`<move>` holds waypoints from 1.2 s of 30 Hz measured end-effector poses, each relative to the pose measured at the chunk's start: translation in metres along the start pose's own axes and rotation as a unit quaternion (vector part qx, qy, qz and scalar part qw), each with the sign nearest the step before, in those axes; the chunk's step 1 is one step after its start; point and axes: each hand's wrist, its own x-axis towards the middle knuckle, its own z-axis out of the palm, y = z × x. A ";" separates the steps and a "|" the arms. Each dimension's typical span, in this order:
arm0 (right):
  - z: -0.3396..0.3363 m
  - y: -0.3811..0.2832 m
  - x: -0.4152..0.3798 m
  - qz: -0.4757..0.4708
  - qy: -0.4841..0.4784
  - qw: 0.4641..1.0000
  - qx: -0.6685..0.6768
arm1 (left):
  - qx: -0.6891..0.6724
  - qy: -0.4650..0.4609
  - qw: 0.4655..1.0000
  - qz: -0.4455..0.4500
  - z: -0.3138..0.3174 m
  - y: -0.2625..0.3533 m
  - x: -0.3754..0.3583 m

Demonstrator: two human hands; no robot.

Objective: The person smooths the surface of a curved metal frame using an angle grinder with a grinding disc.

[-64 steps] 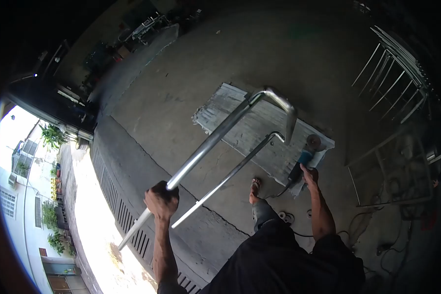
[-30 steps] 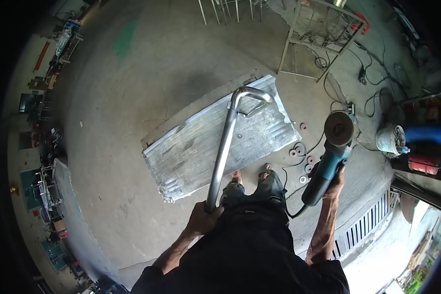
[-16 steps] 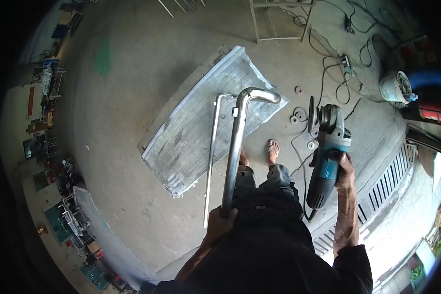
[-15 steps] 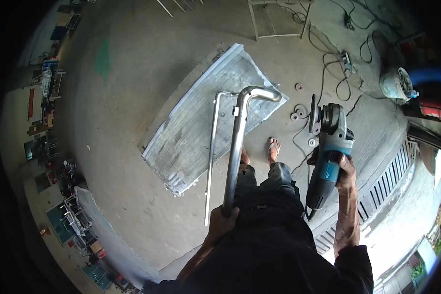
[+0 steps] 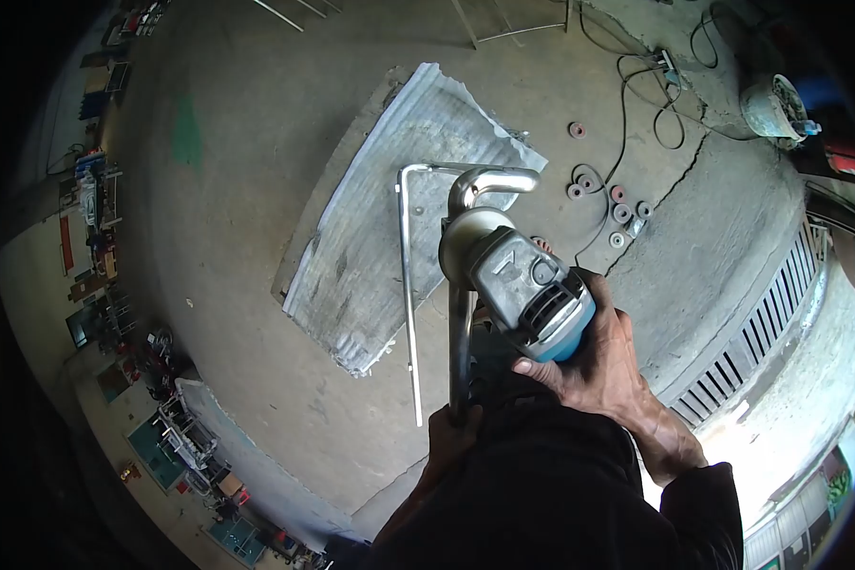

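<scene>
My left hand [image 5: 451, 437] is closed round the lower end of a bent shiny metal tube [image 5: 461, 351]. The tube belongs to a frame whose thinner leg [image 5: 408, 285] hangs at the left. My right hand [image 5: 598, 366] grips a blue and grey angle grinder [image 5: 532, 290]. The grinder's round disc [image 5: 470, 242] lies over the upper part of the thick tube, just below its bend; whether they touch I cannot tell. Under the frame a crumpled grey sheet [image 5: 370, 237] lies on the floor.
Several loose discs [image 5: 619, 214] and a cable [image 5: 625, 123] lie on the floor at the right. A bucket [image 5: 774, 109] stands at the upper right, above a slotted floor grate [image 5: 750, 332]. Shelves with tools and parts line the left side.
My right hand has brought the grinder left from beside the frame to over the thick tube and turned it. The view has shifted a little. My left hand still holds the tube.
</scene>
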 end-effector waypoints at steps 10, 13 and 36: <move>0.007 0.015 0.016 0.007 0.026 1.000 0.013 | -0.010 -0.003 0.999 -0.031 -0.001 0.001 -0.001; 0.006 0.012 0.015 0.044 0.006 0.998 0.047 | 0.001 0.001 1.000 -0.017 -0.001 -0.005 0.000; 0.015 0.026 0.024 -0.019 0.033 0.992 0.119 | -0.022 -0.006 0.999 -0.046 -0.005 -0.005 0.000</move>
